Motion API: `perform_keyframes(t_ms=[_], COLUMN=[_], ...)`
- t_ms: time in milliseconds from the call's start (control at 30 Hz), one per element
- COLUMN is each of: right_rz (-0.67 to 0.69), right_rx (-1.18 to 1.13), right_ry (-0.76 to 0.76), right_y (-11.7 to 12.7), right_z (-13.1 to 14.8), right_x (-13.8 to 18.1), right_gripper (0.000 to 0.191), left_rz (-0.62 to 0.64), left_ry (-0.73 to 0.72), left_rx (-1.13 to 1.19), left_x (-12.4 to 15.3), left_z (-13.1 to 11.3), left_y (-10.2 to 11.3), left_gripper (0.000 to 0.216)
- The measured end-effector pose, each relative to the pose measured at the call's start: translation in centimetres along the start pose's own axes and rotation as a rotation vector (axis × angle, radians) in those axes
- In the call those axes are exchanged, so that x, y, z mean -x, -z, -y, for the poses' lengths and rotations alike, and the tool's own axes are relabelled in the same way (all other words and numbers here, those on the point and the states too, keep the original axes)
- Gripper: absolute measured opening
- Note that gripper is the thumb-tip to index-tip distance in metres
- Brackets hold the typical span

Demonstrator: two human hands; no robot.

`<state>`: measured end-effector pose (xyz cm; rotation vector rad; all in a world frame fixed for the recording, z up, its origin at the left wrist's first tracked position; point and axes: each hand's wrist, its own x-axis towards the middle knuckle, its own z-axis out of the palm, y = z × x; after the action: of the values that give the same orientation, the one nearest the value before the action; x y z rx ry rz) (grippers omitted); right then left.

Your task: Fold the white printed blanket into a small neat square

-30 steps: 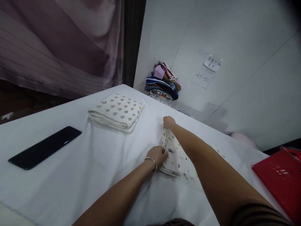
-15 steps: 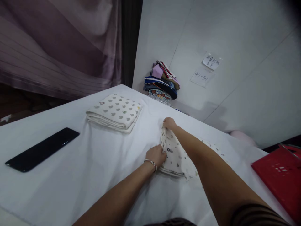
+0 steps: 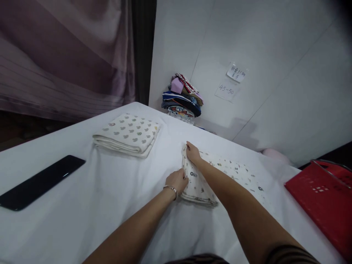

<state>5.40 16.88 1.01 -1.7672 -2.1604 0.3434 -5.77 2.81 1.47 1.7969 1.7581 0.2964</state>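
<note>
A white cloth with small printed figures (image 3: 233,174) lies partly folded on the white table (image 3: 110,198). My left hand (image 3: 177,180), with a bracelet at the wrist, pinches the near left corner of its folded edge. My right hand (image 3: 192,153) grips the far left corner of the same edge, its forearm lying across the cloth. A second cloth with grey mouse-head prints (image 3: 128,133) sits folded to the left, apart from both hands.
A flat black device (image 3: 38,182) lies at the table's left. A red basket (image 3: 324,203) stands at the right edge. A stack of coloured fabrics (image 3: 182,98) rests against the white wall, under two paper notes (image 3: 231,81). Purple curtains hang at the left.
Both hands stay on the cloth's left edge and have shifted slightly left and nearer. More of the printed cloth now shows spread to the right of my forearm.
</note>
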Motion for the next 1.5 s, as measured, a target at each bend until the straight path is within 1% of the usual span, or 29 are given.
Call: perform_keyframes(t_ms=[100, 167, 233, 300, 367, 467, 600, 700, 833, 967, 1067, 1200, 1267, 1367, 1433, 1500], right_rz=[0.027, 0.026, -0.009, -0.016, 0.034, 0.093, 0.117, 0.077, 0.054, 0.079, 0.058, 0.092, 0.069, 0.023, 0.023, 0.028], right_rx=[-0.013, -0.006, 0.007, 0.028, 0.052, 0.070, 0.052, 0.052, 0.078, 0.067, 0.081, 0.107, 0.092, 0.086, 0.103, 0.105], right_ry=[-0.027, -0.020, 0.035, 0.118, 0.164, 0.136, 0.133, 0.166, 0.215, 0.191, 0.218, 0.254, 0.236, 0.151, 0.111, 0.109], right_y=[-0.1, -0.1, -0.2, -0.4, -0.8, -0.9, 0.2, 1.2, 1.5, 2.1, 2.9, 3.6, 4.1, 5.0, 5.5, 5.8], right_z=[0.0, -0.2, -0.4, -0.5, -0.3, 0.2, 0.6, 0.4, 0.1, -0.3, -1.1, -2.5, -3.3, -4.8, -5.8, -6.6], right_x=[-0.2, 0.1, 0.9, 2.0, 2.8, 3.1, 3.5, 5.5, 8.5, 9.6, 10.9, 14.0, 15.3, 16.9, 17.8, 18.5], right_gripper=[0.050, 0.051, 0.050, 0.049, 0.048, 0.047, 0.045, 0.042, 0.035, 0.034, 0.037, 0.038, 0.039, 0.042, 0.040, 0.037], left_rz=[-0.005, -0.015, -0.022, -0.026, -0.027, -0.026, -0.019, -0.016, 0.021, 0.024, 0.012, 0.022, 0.025, 0.020, 0.025, 0.031], left_ry=[0.002, -0.003, -0.008, -0.017, -0.026, -0.037, -0.046, -0.051, -0.032, -0.037, -0.053, -0.080, -0.078, -0.066, -0.056, -0.046], left_rx=[-0.003, -0.010, -0.024, -0.042, -0.060, -0.080, -0.102, -0.116, -0.125, -0.119, -0.103, -0.087, -0.093, -0.107, -0.119, -0.131], left_x=[-0.1, -0.1, -0.2, -0.3, -0.5, -0.6, -0.6, -0.9, -1.4, -1.7, -1.8, -1.9, -1.8, -1.7, -1.8, -2.0], left_z=[0.0, 0.1, 0.1, 0.1, 0.1, 0.1, 0.2, 0.2, 0.2, 0.3, 0.6, 0.5, 0.4, 0.3, 0.4, 0.5], left_y=[0.0, 0.0, -0.1, -0.1, -0.1, 0.1, 0.4, 0.6, 0.6, 0.8, 1.0, 1.3, 1.5, 1.7, 1.8, 1.7], left_gripper=[0.016, 0.016, 0.017, 0.017, 0.017, 0.017, 0.018, 0.020, 0.022, 0.025, 0.028, 0.031, 0.032, 0.035, 0.036, 0.037])
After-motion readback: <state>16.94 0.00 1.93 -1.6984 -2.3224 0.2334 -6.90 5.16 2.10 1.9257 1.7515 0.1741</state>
